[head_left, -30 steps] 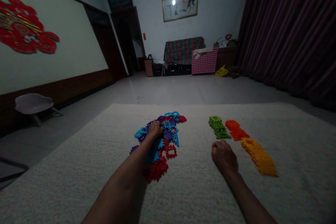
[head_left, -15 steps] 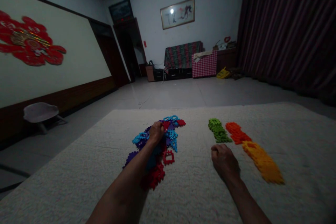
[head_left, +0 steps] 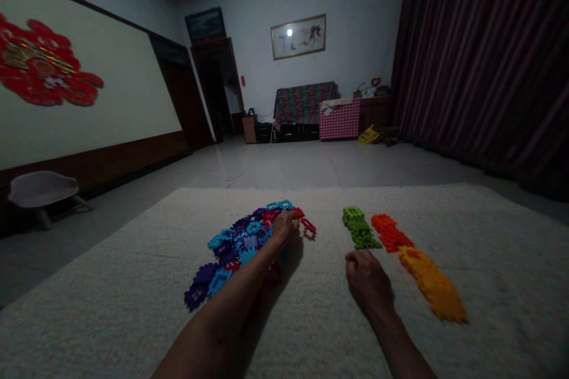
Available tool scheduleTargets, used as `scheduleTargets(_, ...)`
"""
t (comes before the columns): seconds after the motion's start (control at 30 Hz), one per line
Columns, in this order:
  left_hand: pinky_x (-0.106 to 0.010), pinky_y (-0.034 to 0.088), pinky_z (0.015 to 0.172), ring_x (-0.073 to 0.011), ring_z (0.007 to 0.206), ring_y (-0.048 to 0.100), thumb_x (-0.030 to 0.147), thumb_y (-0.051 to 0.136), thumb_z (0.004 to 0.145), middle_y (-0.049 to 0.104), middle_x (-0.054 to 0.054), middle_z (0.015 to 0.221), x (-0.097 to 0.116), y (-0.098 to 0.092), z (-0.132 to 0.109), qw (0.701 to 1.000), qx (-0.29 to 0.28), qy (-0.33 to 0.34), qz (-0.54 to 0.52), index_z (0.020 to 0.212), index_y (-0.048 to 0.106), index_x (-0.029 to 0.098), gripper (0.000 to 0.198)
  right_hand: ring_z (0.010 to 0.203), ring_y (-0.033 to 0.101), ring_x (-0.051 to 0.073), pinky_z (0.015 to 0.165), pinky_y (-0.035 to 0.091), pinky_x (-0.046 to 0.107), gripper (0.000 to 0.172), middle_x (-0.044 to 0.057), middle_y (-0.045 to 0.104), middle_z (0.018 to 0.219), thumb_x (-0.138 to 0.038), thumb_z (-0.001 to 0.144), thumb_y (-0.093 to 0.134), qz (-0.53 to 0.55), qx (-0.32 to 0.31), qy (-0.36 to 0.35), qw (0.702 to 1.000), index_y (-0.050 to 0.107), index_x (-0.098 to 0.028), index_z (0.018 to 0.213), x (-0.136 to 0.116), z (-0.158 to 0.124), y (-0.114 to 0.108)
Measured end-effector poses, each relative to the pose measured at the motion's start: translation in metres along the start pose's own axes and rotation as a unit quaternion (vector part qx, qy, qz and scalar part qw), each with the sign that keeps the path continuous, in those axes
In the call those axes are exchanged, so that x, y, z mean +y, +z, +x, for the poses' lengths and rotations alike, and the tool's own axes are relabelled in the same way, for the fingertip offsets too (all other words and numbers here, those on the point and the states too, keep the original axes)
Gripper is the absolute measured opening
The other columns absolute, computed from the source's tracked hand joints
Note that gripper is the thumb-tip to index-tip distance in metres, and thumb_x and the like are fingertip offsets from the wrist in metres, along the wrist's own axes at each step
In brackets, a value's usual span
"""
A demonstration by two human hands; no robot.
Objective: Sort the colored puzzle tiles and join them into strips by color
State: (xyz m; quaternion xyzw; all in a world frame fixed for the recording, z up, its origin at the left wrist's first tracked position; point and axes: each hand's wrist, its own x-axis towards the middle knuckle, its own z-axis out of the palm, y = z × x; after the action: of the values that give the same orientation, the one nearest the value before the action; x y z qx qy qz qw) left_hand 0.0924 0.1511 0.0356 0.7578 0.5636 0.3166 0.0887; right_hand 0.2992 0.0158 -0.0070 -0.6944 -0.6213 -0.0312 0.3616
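Left hand (head_left: 284, 227) has shifted rightward, from over the middle of the mixed pile (head_left: 249, 243) to its far right edge. Pile: purple, light blue and red pieces, flat, toothed, some gridded or open-centred, hard plastic by the look; tumbled and overlapping, colours mingled, its near part hidden behind the left forearm. Left fingers drawn narrow over red pieces at that edge; a red open-frame piece (head_left: 309, 225) sits tilted by the fingertips, possibly pinched, though the grip cannot be told. Pale, nubbly cloth (head_left: 320, 302) beneath all; its soft nap probably keeps pieces from sliding. Next, a green row (head_left: 358, 228), pieces leaning shingle-fashion. Right hand (head_left: 370, 278) rests on the cloth just nearside of it, fingers curled in, no piece visible; likely a steadying post for the reaching side. Beyond, an orange row (head_left: 391, 232), then a longer yellow row (head_left: 433, 284), near ends slanting rightward; single-colour grouping presumably keeps each distinct.
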Motion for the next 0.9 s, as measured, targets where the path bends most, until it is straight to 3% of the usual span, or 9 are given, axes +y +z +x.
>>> scheduleTargets(0.1, -0.035, 0.046, 0.088, -0.0250, 0.101, 0.061, 0.013, 0.054, 0.082, 0.066, -0.011, 0.103, -0.002, 0.005, 0.012, 1.000, 0.000, -0.018, 0.022, 0.099, 0.070, 0.021, 0.026, 0.079, 0.056, 0.017, 0.063, 0.035, 0.027, 0.019, 0.004, 0.064, 0.085, -0.012, 0.081, 0.048, -0.002, 0.001, 0.006, 1.000, 0.065, -0.021, 0.079, -0.001, 0.001, 0.001)
scheduleTargets(0.2, -0.035, 0.046, 0.090, -0.0240, 0.105, 0.058, 0.013, 0.054, 0.083, 0.062, -0.011, 0.107, -0.004, 0.012, 0.022, 0.998, -0.041, -0.010, 0.056, 0.098, 0.068, 0.022, 0.023, 0.079, 0.056, 0.017, 0.064, 0.035, 0.027, 0.019, 0.004, 0.064, 0.086, -0.012, 0.081, 0.049, -0.004, 0.005, 0.009, 1.000, 0.065, -0.021, 0.079, -0.002, 0.001, 0.001)
scheduleTargets(0.43, -0.043, 0.043, 0.092, -0.0286, 0.113, 0.052, 0.017, 0.050, 0.087, 0.056, -0.016, 0.119, -0.008, 0.024, 0.033, 0.988, -0.087, -0.005, 0.127, 0.107, 0.064, 0.017, 0.025, 0.080, 0.056, 0.017, 0.062, 0.033, 0.028, 0.020, 0.004, 0.065, 0.088, -0.013, 0.082, 0.048, -0.010, -0.015, 0.031, 0.999, 0.066, -0.022, 0.080, -0.004, 0.002, -0.001)
scheduleTargets(0.73, -0.044, 0.036, 0.099, -0.0269, 0.108, 0.053, 0.026, 0.048, 0.092, 0.063, -0.013, 0.107, 0.003, 0.016, 0.015, 0.978, -0.098, 0.072, 0.169, 0.099, 0.066, 0.018, 0.022, 0.087, 0.055, 0.017, 0.071, 0.035, 0.027, 0.022, 0.005, 0.064, 0.093, -0.012, 0.084, 0.046, -0.017, -0.047, 0.049, 0.998, 0.067, -0.019, 0.086, -0.009, 0.002, -0.004)
scheduleTargets(0.9, -0.035, 0.043, 0.088, -0.0246, 0.099, 0.059, 0.034, 0.046, 0.093, 0.066, -0.013, 0.103, 0.015, 0.013, 0.004, 0.987, -0.058, 0.015, 0.147, 0.096, 0.066, 0.016, 0.027, 0.087, 0.055, 0.017, 0.068, 0.034, 0.028, 0.022, 0.005, 0.064, 0.095, -0.014, 0.084, 0.046, -0.012, -0.059, 0.055, 0.997, 0.067, -0.020, 0.086, -0.010, 0.004, -0.007)
